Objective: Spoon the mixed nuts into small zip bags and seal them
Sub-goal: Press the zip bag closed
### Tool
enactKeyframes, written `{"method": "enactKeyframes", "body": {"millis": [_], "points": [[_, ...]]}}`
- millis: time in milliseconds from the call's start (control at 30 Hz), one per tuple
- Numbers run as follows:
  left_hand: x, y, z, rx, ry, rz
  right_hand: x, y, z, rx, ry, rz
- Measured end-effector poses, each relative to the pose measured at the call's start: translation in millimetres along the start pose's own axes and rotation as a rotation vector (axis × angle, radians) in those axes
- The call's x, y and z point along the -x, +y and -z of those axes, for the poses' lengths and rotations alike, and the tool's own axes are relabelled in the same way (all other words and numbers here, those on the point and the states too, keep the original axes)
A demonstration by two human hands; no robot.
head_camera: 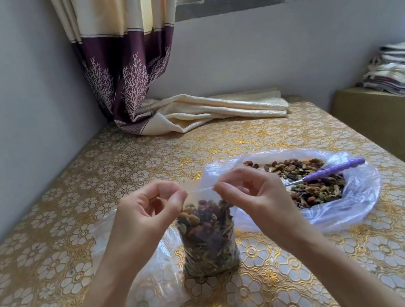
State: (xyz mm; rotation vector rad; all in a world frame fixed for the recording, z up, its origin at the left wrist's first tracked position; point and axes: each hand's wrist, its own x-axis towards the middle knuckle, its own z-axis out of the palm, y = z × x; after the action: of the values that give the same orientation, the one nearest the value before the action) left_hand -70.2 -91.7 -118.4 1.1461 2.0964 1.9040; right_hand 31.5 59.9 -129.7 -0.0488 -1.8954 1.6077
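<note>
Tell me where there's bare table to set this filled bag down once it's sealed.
Bare cloth lies between the small zip bag and the curtain, and along the wall side left of the left hand. Right is crowded: the open nut bag with its purple-handled spoon.

Left hand (149, 211) and right hand (251, 193) pinch top strip of small zip bag (208, 241), full of mixed nuts, upright on table (324, 267). Purple-handled spoon (326, 173) lies in open nut bag (360, 195), right.

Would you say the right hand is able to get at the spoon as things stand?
Probably yes, once freed: the right hand pinches the zip bag top, but the spoon lies close beside it on the nuts, handle uncovered.
</note>
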Motion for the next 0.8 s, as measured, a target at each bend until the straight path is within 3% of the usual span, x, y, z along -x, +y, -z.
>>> {"method": "enactKeyframes", "body": {"millis": [167,800], "points": [[0.6,0.3,-5.6,-0.003,-0.027,-0.003,0.0,-2.9,-1.6,0.070,-0.059,0.003],[3.6,2.3,-13.7,-0.098,0.002,-0.173,1.8,-5.1,-9.6,0.137,-0.023,0.073]]}}
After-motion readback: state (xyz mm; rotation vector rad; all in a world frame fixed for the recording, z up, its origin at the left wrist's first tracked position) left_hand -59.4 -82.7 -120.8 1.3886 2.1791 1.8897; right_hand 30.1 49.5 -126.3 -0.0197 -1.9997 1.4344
